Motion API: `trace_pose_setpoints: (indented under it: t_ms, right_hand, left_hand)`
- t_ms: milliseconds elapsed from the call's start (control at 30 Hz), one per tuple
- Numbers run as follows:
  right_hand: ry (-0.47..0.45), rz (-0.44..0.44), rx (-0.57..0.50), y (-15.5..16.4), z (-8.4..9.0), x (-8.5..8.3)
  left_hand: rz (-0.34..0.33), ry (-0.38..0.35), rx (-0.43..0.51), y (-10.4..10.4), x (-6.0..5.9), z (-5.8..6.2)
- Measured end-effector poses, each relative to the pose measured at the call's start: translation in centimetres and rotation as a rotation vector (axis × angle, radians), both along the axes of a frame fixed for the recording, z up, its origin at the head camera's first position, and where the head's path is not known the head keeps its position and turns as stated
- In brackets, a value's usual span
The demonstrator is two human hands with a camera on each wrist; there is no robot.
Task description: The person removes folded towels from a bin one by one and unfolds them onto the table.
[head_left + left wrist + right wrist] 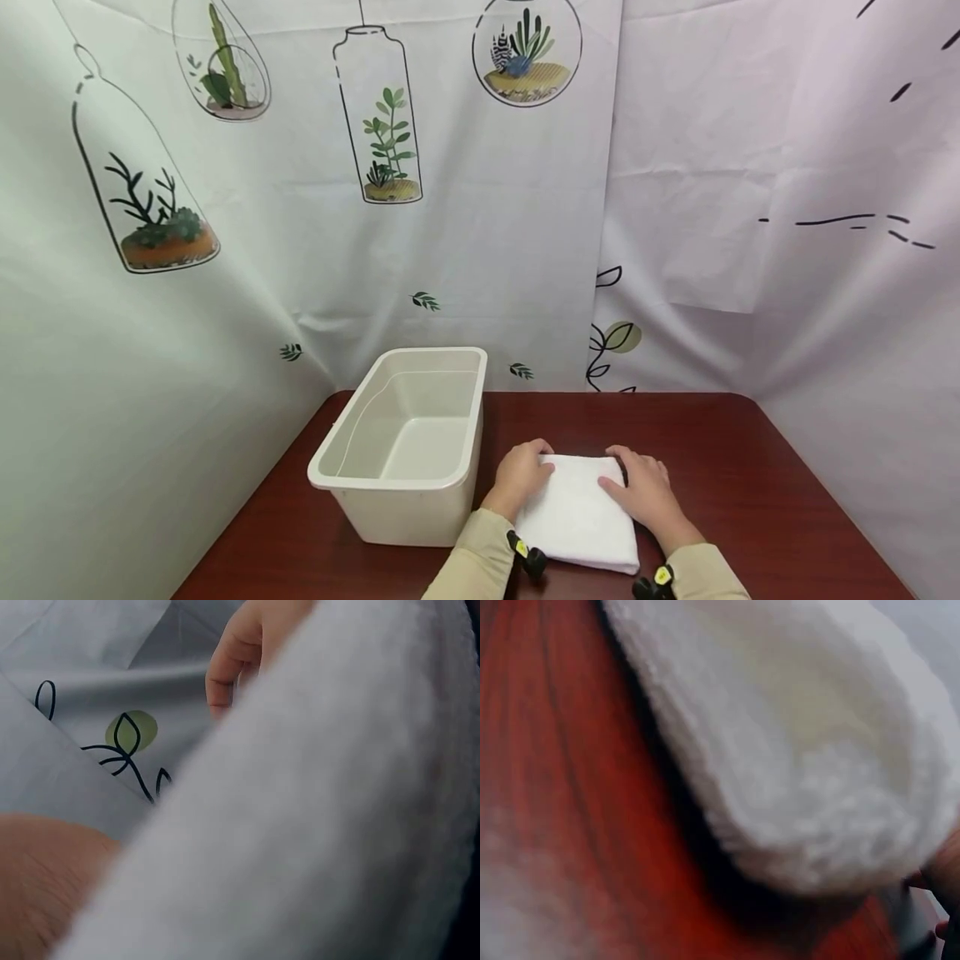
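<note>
A folded white towel [576,515] is seen lying flat on the dark red wooden bench [750,475], near its front edge and right of centre. The left hand [519,477] is laid on the towel's far left corner, with the fingers curled over the fold, and the right hand [643,487] is laid on the far right corner, its fingers spread loosely over the cloth. Whether the towel is actually gripped or merely pressed cannot be told from the head view. In the left wrist view the towel [322,825] fills most of the picture as a soft white mass, with a bent finger seen above it against the printed backdrop; in the right wrist view the thick rounded fold of the towel [795,735] is shown resting on the red bench [547,787], blurred by closeness.

Just left of the towel, a cream plastic tub [405,492] is stood upright on the bench, rectangular with a rolled rim and rounded corners. Its inside is shown bare and smooth, and nothing is held in it. The tub's right wall is close beside the left hand but is not touched by it.

Beige sleeves [480,567] are seen at the lower edge, with small black and yellow devices at the wrists. The bench is backed by white curtains [300,250] printed with plants in glass jars
</note>
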State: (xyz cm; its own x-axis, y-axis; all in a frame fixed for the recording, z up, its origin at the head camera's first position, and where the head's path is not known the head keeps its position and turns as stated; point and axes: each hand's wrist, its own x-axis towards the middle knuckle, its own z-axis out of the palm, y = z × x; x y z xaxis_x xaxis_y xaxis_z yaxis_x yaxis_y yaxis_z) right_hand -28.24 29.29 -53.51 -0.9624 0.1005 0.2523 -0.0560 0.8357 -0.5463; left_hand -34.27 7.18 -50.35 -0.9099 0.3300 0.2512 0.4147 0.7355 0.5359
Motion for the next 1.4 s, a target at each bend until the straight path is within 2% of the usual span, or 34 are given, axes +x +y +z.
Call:
trace_pose_setpoints:
  t_ms: [200, 333, 500, 633, 700, 833, 967, 1033, 1167, 1400]
  right_hand:
    - [0.039, -0.004, 0.024, 0.2, -0.2, 0.0]
    - [0.161, 0.042, -0.001, 0.5, -0.3, 0.3]
    - [0.348, 0.141, 0.037, 0.8, -0.3, 1.8]
    - [0.402, 0.227, 0.081, 1.0, -0.3, 3.4]
    - [0.39, 0.251, 0.086, 1.1, -0.3, 4.1]
    - [0.309, 0.276, 0.085, 1.2, -0.5, 5.1]
    - [0.227, 0.289, 0.108, 1.4, -0.5, 5.4]
    - [0.197, 0.291, 0.111, 1.5, -0.5, 5.2]
    - [0.168, 0.287, 0.114, 1.8, -0.7, 4.6]
    - [0.117, 0.273, 0.111, 2.8, -0.5, 3.0]
  left_hand:
    - [0.01, 0.029, 0.004, 0.0, -0.2, -0.5]
    - [-0.005, 0.113, 0.045, -0.5, 0.2, -0.6]
    - [-0.084, 0.184, 0.167, -2.6, 1.7, -1.0]
    - [-0.165, 0.217, 0.193, -4.5, 3.1, -1.6]
    - [-0.199, 0.223, 0.184, -5.2, 3.7, -1.8]
    - [-0.243, 0.159, 0.122, -6.1, 4.8, -2.1]
    - [-0.273, 0.079, 0.02, -6.1, 5.5, -2.2]
    - [-0.277, 0.071, -0.019, -6.0, 5.7, -2.3]
    - [-0.251, 0.083, -0.052, -5.5, 5.5, -2.6]
    - [-0.159, 0.099, -0.114, -4.1, 4.6, -3.0]
